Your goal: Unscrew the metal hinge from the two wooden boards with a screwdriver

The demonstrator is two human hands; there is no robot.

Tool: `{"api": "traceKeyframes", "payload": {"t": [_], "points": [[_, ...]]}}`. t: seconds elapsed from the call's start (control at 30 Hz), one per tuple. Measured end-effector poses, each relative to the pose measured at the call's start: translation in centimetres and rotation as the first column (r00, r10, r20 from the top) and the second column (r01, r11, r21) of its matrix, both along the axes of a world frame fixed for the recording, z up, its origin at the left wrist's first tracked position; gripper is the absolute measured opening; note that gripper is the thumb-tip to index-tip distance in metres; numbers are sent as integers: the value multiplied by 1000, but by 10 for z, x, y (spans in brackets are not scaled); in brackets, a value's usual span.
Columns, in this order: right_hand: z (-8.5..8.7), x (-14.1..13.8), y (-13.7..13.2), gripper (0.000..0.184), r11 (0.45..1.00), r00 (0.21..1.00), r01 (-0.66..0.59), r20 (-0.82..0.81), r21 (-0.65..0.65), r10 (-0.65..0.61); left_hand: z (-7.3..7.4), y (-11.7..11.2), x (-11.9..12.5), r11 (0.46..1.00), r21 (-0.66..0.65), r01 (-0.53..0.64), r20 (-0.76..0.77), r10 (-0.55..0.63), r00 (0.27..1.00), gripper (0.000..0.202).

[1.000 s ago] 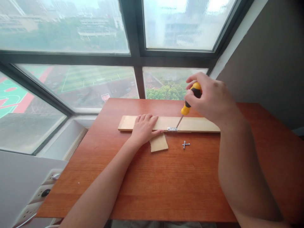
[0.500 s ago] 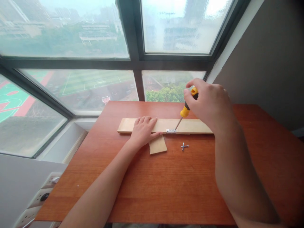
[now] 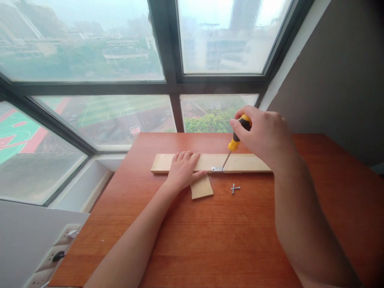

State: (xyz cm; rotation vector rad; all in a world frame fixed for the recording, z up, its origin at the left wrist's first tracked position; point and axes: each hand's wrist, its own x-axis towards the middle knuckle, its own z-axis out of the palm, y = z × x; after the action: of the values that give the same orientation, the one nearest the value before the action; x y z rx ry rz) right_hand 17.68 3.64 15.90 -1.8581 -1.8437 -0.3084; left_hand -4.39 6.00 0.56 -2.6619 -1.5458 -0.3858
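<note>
Yellow and black plastic fills my right hand (image 3: 265, 134): it is the handle of a screwdriver (image 3: 235, 141), my fingers clenched around it with the thumb and forefinger pinched near the top. Its long axis leans, handle up toward 1 o'clock and the thin steel shaft running down toward 7 o'clock, so the tip points at a small metal hinge (image 3: 217, 169) on the near edge of a pale wooden board (image 3: 210, 162). Whether the tip sits in a screw head I cannot tell; it is too small to see.

That board lies flat on the reddish wooden table (image 3: 210, 240), its long axis running from 9 o'clock to 3 o'clock, parallel with the window (image 3: 120, 116) behind it at 12 o'clock.

My left hand (image 3: 183, 172) rests palm down on the board, just to the 9 o'clock side of the hinge, fingers together and nearly straight, pointing toward 12 o'clock. It grasps nothing; it only presses flat. My thumb reaches across to touch a small wood piece (image 3: 202, 187) that lies against the board's near edge, at 6 o'clock from the hinge.

Two screws (image 3: 235, 188) lie crossed on the table at 4 o'clock from the hinge, near but apart from the board.
</note>
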Motion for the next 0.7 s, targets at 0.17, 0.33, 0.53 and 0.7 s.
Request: {"api": "traceKeyframes", "payload": {"t": [0.17, 0.33, 0.53, 0.7], "points": [[-1, -1, 0, 30, 998, 997, -63, -40, 20, 63, -1, 0, -1, 1000, -1, -5, 3, 5, 1000, 67], [1, -1, -1, 20, 997, 997, -72, -19, 33, 73, -1, -1, 0, 1000, -3, -7, 6, 7, 1000, 66], [0, 1, -1, 21, 997, 998, -57, 7, 56, 56, 0, -2, 0, 1000, 5, -6, -7, 6, 1000, 63], [-2, 2, -3, 29, 987, 988, -143, -52, 65, 147, 1, -2, 1, 1000, 6, -15, -22, 15, 1000, 62]]}}
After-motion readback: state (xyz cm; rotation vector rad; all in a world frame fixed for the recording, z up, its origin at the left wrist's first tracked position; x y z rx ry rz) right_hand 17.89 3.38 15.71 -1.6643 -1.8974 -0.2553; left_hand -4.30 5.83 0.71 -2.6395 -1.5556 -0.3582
